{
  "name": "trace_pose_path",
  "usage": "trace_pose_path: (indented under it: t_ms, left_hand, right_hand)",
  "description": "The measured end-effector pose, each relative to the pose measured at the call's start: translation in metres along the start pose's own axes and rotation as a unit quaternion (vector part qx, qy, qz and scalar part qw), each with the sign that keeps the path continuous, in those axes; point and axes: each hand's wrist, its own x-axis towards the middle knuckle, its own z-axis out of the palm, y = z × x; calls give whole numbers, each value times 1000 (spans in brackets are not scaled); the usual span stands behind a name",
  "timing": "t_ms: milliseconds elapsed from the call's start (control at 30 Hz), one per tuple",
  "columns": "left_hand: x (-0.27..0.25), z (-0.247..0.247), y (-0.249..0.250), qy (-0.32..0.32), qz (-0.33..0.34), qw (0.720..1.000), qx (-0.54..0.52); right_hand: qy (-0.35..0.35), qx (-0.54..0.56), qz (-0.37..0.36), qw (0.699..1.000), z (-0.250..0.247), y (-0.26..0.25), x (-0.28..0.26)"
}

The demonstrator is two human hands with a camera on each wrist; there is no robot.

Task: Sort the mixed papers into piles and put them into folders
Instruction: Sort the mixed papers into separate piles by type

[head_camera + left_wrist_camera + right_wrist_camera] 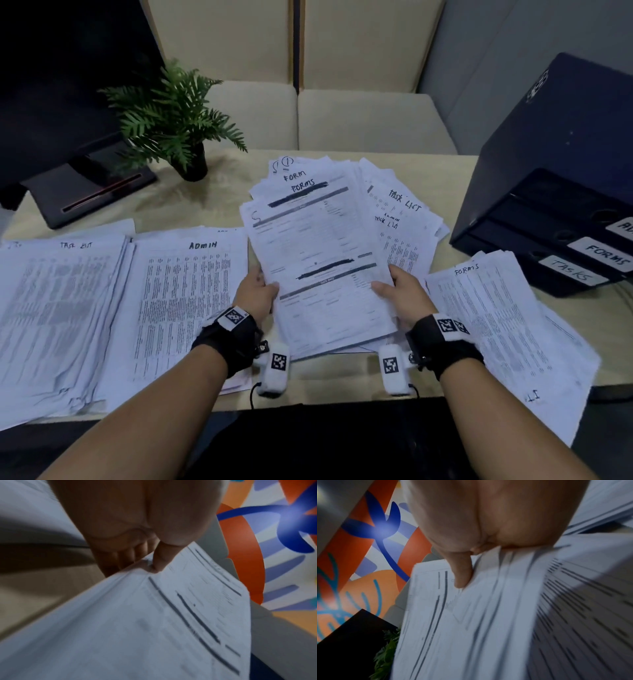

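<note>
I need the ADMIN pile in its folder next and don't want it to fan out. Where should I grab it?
Probably its near short edge, from your side: the ADMIN pile lies flat, its left edge meets the task list pile, and your left hand, holding the mixed stack, crowds its right. Grip with thumb on top, fingers underneath.

1. The right hand (488, 520) holds the stack of papers (471, 628) at its edge, thumb (462, 573) pressed on the top sheet.
2. Left of the stack: a black monitor (351, 642), a green plant (385, 655) and a painted wall (356, 547).
</note>
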Motion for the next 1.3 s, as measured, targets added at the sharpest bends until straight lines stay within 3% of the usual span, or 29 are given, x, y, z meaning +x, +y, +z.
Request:
trace_pose_path:
  t_ms: [167,333,567,767,1000,1167,1300]
  left_hand:
    - [-7,-32,-5,-43,22,997,65]
    - [-8,-55,-15,-54,10,997,49]
    - [-14,-64,-17,-63,8,990,125]
    - [-13,-52,-11,-12,22,987,159]
    - [-15,-25,-13,33,1,987,156]
    - [-17,-22,-15,53,8,976,209]
    - [-19,-16,-13,48,2,983,175]
  right_hand:
    - [-19,52,58,997,24,4,-19]
    - [45,23,49,998,49,17,-26]
    - [94,-49,52,993,65,38,-44]
    - [133,-48,43,989,45,40,-42]
    - [274,4,45,961,-19,39,-32]
    - [262,37,61,962,-44,46,-22]
    - [169,77,56,981,-32,39,-21]
